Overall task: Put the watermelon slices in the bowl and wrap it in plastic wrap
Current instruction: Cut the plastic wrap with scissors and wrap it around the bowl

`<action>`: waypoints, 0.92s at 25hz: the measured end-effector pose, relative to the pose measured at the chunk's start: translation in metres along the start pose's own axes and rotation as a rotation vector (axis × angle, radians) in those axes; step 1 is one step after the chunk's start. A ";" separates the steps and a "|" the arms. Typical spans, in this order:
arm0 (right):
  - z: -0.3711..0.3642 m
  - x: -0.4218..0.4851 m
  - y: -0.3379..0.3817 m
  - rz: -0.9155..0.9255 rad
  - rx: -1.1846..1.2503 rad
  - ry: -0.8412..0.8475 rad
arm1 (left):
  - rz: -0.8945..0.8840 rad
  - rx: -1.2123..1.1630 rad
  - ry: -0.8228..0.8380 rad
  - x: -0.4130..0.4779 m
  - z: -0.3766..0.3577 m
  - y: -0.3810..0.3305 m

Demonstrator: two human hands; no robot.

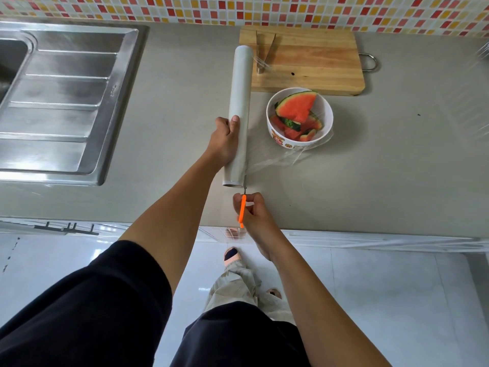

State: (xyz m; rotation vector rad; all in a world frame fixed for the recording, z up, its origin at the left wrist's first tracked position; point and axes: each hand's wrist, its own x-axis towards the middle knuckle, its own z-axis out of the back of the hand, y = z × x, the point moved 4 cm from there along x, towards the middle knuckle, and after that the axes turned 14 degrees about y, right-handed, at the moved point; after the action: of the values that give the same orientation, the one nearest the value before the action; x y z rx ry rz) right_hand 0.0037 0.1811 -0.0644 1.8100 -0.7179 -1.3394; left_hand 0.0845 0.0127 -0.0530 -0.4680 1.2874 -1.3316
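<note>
Orange knife (242,211) pinched by right hand (254,217) fingers | left hand (224,140) fingers curled round plastic wrap roll (239,102)

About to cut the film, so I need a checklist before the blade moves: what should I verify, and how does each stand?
1. Watermelon slices all in bowl: ok.
2. Film drawn from roll over bowl: ok.
3. Left hand grips roll: ok.
4. Right hand holds orange-handled cutter, blade at roll's near end: ok.
5. Film reaches bowl's far rim: cannot tell.
</note>
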 end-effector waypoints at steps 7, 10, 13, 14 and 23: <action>0.008 0.008 0.002 0.025 -0.025 0.033 | 0.001 0.012 -0.008 0.000 0.000 0.000; 0.011 0.009 0.001 0.046 -0.034 0.018 | -0.001 0.011 -0.011 -0.001 0.000 -0.001; 0.011 0.011 -0.001 0.038 -0.021 0.018 | -0.008 -0.001 -0.012 -0.002 -0.001 -0.001; 0.011 0.012 0.000 0.029 -0.012 0.018 | -0.007 -0.007 -0.012 -0.002 -0.001 -0.001; 0.015 0.023 0.007 -0.021 -0.065 0.011 | -0.003 -0.012 -0.007 -0.002 -0.001 -0.002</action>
State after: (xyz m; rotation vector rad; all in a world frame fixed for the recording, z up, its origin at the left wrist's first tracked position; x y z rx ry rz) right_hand -0.0042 0.1552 -0.0732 1.7765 -0.6441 -1.3503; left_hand 0.0835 0.0142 -0.0510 -0.4830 1.2901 -1.3241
